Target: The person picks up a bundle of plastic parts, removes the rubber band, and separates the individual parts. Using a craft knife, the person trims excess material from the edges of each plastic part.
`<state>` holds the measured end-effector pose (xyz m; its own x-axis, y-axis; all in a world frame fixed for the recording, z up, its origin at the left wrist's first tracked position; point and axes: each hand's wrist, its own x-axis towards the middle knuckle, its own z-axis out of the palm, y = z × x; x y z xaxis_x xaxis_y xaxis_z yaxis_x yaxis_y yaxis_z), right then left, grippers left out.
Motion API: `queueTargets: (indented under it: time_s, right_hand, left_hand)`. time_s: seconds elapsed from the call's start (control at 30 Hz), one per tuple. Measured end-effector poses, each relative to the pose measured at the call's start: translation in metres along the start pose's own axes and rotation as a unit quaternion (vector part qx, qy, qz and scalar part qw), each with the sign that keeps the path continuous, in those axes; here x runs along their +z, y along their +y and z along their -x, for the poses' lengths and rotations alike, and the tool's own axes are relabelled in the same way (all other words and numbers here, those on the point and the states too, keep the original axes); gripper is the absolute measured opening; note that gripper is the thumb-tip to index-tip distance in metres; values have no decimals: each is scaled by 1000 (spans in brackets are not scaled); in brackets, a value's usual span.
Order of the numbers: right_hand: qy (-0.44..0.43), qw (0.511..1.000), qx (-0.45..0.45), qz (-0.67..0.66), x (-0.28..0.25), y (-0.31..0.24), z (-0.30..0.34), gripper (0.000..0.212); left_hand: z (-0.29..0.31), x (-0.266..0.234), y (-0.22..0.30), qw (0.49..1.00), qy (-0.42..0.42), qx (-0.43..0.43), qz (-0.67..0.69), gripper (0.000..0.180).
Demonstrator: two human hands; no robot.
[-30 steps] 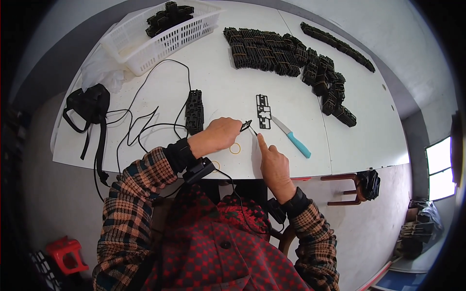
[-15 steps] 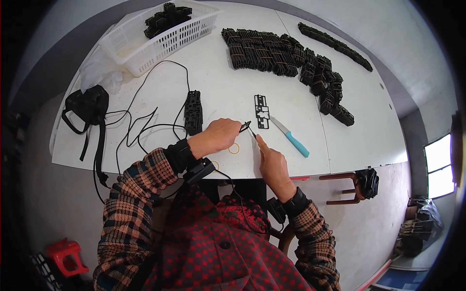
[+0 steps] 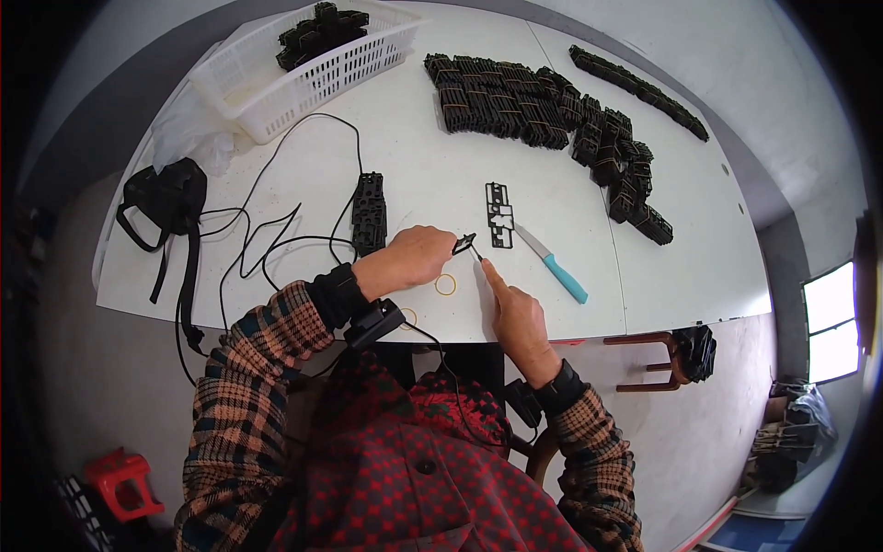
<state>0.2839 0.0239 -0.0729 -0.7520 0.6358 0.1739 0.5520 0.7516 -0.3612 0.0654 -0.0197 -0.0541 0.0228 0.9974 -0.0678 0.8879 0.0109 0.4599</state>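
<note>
My left hand (image 3: 418, 256) is closed on a small black plastic frame part (image 3: 464, 244), which sticks out past its fingertips, tilted above the white table. My right hand (image 3: 521, 322) grips a thin, dark, pointed tool (image 3: 476, 252) with the index finger stretched along it. Its tip reaches the frame part; its handle is hidden in the palm. Just beyond lies a flat black plastic frame (image 3: 497, 204), beside a knife (image 3: 564, 279) with a turquoise handle. A stack of black plastic frames (image 3: 370, 212) sits left of it, past my left hand. A yellow rubber band (image 3: 445, 275) lies near my left wrist.
Banded bundles of black parts (image 3: 501, 97) spread over the far right, with a long row (image 3: 639, 87) behind. A white plastic basket (image 3: 313, 78) holds more at the far left. Black cables (image 3: 267, 161) and a black strapped pouch (image 3: 166, 202) lie left on the table (image 3: 405, 156).
Both hands stay nearly where they were. The frame part in my left hand and the tool tip have shifted very slightly; the whole view has moved a little.
</note>
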Motion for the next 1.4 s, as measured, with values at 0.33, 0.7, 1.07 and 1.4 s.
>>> queueTargets:
  time_s: [0.33,0.7,1.07,1.4]
  right_hand:
    - [-16,993,-14,116,-11,-18,11,59]
    - [-22,999,34,-21,-25,-19,1,46]
    - [-32,998,51,-31,-28,-16,-3,43]
    - [-12,999,42,6,-11,-14,-10,44]
  left_hand:
    - [-1,1,3,1000,9,-22,4,9]
    - [-1,0,3,1000,9,-16,2,9]
    - [-2,1,1,1000,6,-9,-19,8]
    - [1,-3,3,999,21,1,-29,7]
